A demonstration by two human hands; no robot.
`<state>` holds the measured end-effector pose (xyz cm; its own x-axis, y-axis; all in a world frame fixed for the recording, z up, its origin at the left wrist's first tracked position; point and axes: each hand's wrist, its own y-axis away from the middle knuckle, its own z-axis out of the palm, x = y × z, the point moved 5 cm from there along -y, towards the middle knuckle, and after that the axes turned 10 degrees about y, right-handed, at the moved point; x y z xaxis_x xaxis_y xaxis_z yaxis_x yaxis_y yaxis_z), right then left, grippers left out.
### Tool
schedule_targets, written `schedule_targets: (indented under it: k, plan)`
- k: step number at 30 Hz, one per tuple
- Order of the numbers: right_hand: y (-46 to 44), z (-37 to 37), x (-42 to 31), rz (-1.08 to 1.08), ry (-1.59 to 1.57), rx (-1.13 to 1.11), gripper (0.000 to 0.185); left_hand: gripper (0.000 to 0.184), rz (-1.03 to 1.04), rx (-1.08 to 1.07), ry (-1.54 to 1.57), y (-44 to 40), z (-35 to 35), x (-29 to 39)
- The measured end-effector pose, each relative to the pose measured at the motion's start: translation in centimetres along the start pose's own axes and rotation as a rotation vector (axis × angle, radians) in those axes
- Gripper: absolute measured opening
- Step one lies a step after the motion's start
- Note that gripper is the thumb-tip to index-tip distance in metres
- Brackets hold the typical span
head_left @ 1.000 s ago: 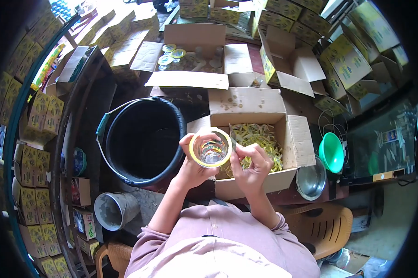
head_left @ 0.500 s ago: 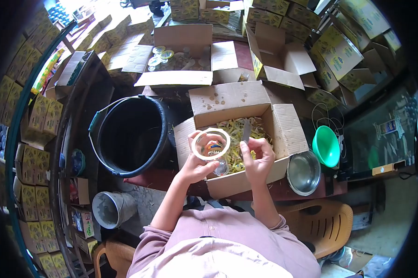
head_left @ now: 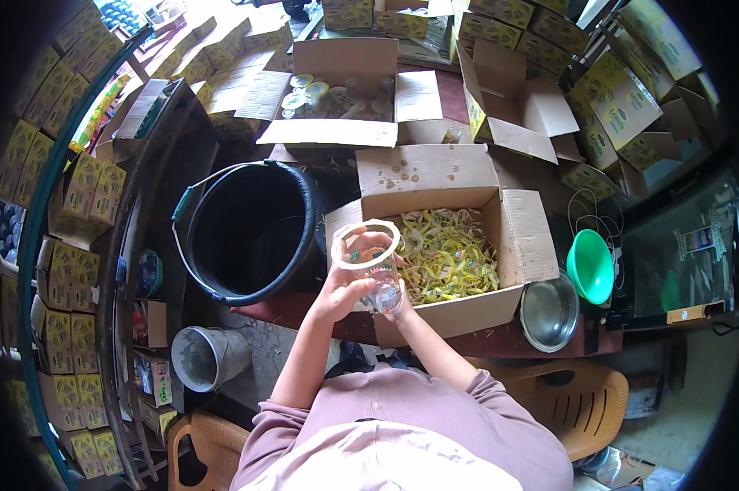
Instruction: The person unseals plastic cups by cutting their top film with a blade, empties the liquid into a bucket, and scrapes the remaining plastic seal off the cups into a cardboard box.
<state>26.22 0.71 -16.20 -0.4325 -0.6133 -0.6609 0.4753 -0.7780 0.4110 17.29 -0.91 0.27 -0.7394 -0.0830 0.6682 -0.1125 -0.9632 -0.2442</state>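
A clear plastic cup (head_left: 381,274) with a pale rim and a coloured print is tilted in front of me. My left hand (head_left: 342,286) is wrapped round its left side. My right hand (head_left: 402,304) is behind and under the cup's lower right side, its fingers mostly hidden by the cup. Just beyond the hands is an open cardboard box (head_left: 435,321) holding a heap of yellow and white strips (head_left: 451,258). No blade or tool shows in the right hand from this angle.
A large black bucket (head_left: 308,233) stands left of the box, a grey bucket (head_left: 237,353) lower left. To the right are a metal bowl (head_left: 549,313) and a green bowl (head_left: 590,266). A box of cups (head_left: 345,57) is at the back.
The right hand has moved left from over the strips to the cup's underside. The grey flat tool it held is no longer visible. The cup's rim has tilted, and the camera view has shifted slightly.
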Motion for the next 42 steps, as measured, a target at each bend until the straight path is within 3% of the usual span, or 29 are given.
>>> schedule_targets:
  k: [5, 8, 9, 10, 12, 15, 20, 25, 33, 42]
  plan:
    - [-2.0, 1.7, -0.5, -0.041, -0.047, -0.121, 0.051, 0.069, 0.02, 0.026, -0.014, 0.4, 0.2, 1.3]
    - [-5.6, 0.6, 1.6, -0.198, 0.012, -0.312, 0.049, 0.07, 0.025, 0.001, 0.004, 0.1, 0.3, 1.3]
    - [-6.1, 0.4, 2.3, -0.03, -0.28, -0.256, 0.042, 0.071, -0.004, 0.004, 0.004, -0.1, -0.1, 0.9]
    - [-6.4, 0.5, 2.3, -0.063, -0.132, -0.258, 0.035, 0.071, 0.008, 0.009, 0.015, -0.2, -0.2, 0.8]
    - [-2.7, 0.7, -1.1, -0.209, 0.061, 0.026, 0.029, 0.072, 0.044, 0.021, -0.012, -0.6, 0.2, 0.7]
    - [2.4, 1.0, -8.1, -0.614, 0.489, 0.471, 0.019, 0.073, 0.091, 0.028, -0.059, -1.1, 0.5, 0.5]
    - [12.1, 5.5, -17.7, -1.103, 0.791, 0.487, 0.014, 0.076, 0.151, 0.026, -0.259, -2.1, 2.3, -0.4]
    - [15.8, 9.0, -19.2, -1.292, 1.055, 0.486, 0.012, 0.079, 0.379, -0.1, -0.599, -2.8, 3.3, -0.8]
    - [14.3, 9.1, -20.4, -1.404, 1.141, 0.492, 0.014, 0.085, 0.394, -0.099, -0.656, -4.6, 3.3, -0.6]
    - [12.9, 8.6, -21.5, -1.33, 1.163, 0.518, 0.016, 0.087, 0.336, -0.127, -0.76, -5.7, 3.0, -0.8]
